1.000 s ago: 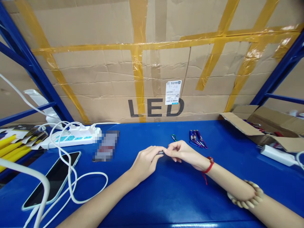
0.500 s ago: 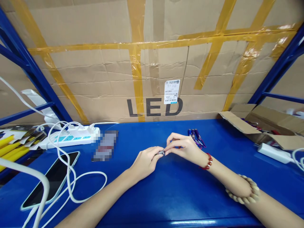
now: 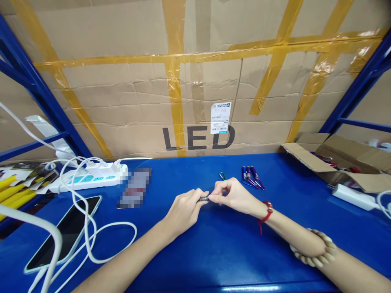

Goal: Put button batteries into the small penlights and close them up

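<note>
My left hand (image 3: 187,210) is closed around a small keychain flashlight (image 3: 204,199) with green and silver parts, above the middle of the blue table. Most of its body is hidden by the fingers. My right hand (image 3: 233,196) pinches at the flashlight's right end, thumb and fingertips pressed together; any small part between them is too hidden to name. Just beyond the right hand shows a green carabiner clip (image 3: 222,176); whether it joins anything in that hand, I cannot tell. Farther right, several purple-blue keychain flashlights (image 3: 252,178) with clips lie side by side.
On the left are a phone (image 3: 65,234), a white power strip (image 3: 91,178), looped white cables (image 3: 134,228) and a pixelated flat item (image 3: 134,189). An open carton (image 3: 301,160) and a white adapter (image 3: 352,197) sit right. A large LED-marked carton (image 3: 137,106) stands behind.
Both hands have shifted slightly left and the right hand a little lower. The green clip, hidden before, shows beyond the right hand, and the purple-blue flashlights are more fully uncovered.
</note>
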Action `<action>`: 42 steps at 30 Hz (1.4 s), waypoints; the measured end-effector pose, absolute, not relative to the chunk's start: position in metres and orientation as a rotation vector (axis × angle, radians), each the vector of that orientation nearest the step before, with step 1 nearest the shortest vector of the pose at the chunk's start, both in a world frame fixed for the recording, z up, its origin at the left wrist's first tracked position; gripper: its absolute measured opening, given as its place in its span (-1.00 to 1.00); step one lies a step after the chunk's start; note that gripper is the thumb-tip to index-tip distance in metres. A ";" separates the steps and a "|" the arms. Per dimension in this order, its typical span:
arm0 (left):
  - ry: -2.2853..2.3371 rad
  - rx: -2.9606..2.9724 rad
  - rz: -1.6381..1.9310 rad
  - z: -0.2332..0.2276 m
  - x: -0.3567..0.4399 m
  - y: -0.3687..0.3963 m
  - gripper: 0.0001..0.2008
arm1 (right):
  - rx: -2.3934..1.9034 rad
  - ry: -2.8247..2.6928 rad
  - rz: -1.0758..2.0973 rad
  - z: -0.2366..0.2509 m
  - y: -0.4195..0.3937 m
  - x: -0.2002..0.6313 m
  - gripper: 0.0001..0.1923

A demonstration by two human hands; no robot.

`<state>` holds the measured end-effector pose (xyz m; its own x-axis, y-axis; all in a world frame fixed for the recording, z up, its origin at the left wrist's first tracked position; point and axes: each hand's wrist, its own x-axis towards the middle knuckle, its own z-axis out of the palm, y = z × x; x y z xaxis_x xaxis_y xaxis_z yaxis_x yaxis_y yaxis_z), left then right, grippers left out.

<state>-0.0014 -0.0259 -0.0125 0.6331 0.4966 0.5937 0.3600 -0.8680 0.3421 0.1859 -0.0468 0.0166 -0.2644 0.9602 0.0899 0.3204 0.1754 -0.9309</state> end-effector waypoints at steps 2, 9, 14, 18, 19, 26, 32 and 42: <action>0.667 2.698 1.103 -0.013 -0.001 -0.025 -0.89 | -1.261 -1.625 1.256 0.019 -0.049 0.184 -0.58; 0.787 2.607 1.049 -0.016 0.004 -0.021 -0.81 | -1.318 -1.666 1.046 0.018 -0.046 0.185 -0.61; 0.858 2.434 0.948 -0.013 0.007 -0.021 -0.80 | -1.100 -1.976 0.446 0.015 -0.039 0.195 -0.73; 0.871 2.413 0.801 -0.008 0.007 -0.022 -0.78 | -0.950 -2.097 0.354 0.013 -0.035 0.203 -0.76; 0.848 2.402 0.773 -0.008 0.006 -0.022 -0.77 | -0.944 -2.108 0.349 0.013 -0.034 0.205 -0.76; 0.782 2.307 0.676 -0.006 0.008 -0.029 -0.81 | -0.975 -2.153 0.357 0.000 -0.027 0.210 -0.70; 0.764 2.287 0.716 -0.007 0.018 -0.037 -0.86 | -1.010 -2.167 0.390 -0.009 -0.023 0.204 -0.76; 0.994 2.151 0.852 -0.017 0.012 -0.016 -0.90 | -1.130 -2.258 1.182 0.011 -0.037 0.201 -0.58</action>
<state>0.0120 -0.0159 -0.0168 0.5104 0.8085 0.2931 0.4133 -0.5295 0.7408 0.2013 -0.0370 0.0107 -0.6200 0.7829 -0.0527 0.4895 0.3334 -0.8058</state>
